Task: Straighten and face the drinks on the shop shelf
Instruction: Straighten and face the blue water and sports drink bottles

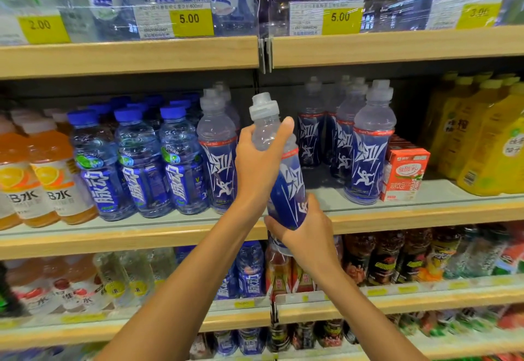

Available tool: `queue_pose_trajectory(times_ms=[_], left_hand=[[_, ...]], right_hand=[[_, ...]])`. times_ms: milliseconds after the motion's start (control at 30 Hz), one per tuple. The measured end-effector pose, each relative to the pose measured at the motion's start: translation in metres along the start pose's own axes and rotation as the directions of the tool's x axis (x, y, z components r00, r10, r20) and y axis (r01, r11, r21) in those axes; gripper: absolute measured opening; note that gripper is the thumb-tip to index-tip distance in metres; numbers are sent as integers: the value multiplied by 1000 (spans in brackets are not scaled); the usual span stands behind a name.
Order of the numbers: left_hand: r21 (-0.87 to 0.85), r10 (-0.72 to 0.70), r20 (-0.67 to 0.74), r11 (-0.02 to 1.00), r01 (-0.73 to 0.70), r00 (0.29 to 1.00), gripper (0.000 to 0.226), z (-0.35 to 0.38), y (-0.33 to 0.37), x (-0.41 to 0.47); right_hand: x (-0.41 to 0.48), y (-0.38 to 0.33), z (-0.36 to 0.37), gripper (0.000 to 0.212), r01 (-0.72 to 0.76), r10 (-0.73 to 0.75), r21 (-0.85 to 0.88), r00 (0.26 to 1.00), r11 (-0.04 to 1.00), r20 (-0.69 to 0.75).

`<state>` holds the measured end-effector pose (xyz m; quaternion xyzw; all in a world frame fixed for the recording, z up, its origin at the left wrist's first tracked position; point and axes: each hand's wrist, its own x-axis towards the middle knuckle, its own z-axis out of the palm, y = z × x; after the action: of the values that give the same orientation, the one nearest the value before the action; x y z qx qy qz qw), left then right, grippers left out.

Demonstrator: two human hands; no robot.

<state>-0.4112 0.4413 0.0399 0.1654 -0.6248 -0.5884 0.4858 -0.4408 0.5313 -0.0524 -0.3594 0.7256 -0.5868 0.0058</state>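
I hold a clear sports-drink bottle (286,179) with a dark blue label and a grey cap, tilted, in front of the middle shelf (397,216). My left hand (259,159) grips its neck and shoulder. My right hand (303,230) grips its base from below. More bottles of the same drink stand upright on the shelf: one to the left (218,156) and several to the right (368,145), with a gap between them behind the held bottle.
Blue-capped water bottles (141,162) and orange drinks (48,179) fill the shelf's left. A red carton (402,173) and yellow bottles (482,139) stand at the right. Price tags (190,19) hang on the shelf above. Lower shelves hold mixed drinks.
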Motion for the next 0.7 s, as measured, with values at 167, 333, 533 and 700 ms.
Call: queue_pose_trajectory(times_ms=[167,333,533,700], left_hand=[[-27,67,-131,997,-71,989,15,4,1,2],[-189,-139,-14,973,134,990,10,-9,10,11],[-341,-265,428,838,426,864,28,-22,14,21],[-367,-172,588,815,450,790,44,-25,7,27]], right_hand=[[-5,4,4,58,-33,30,50,998,998,64],[9,5,-26,56,-249,67,355,888,901,455],[19,-5,-39,86,-436,-17,453,706,778,708],[16,-13,-24,55,-284,-21,437,819,853,574]])
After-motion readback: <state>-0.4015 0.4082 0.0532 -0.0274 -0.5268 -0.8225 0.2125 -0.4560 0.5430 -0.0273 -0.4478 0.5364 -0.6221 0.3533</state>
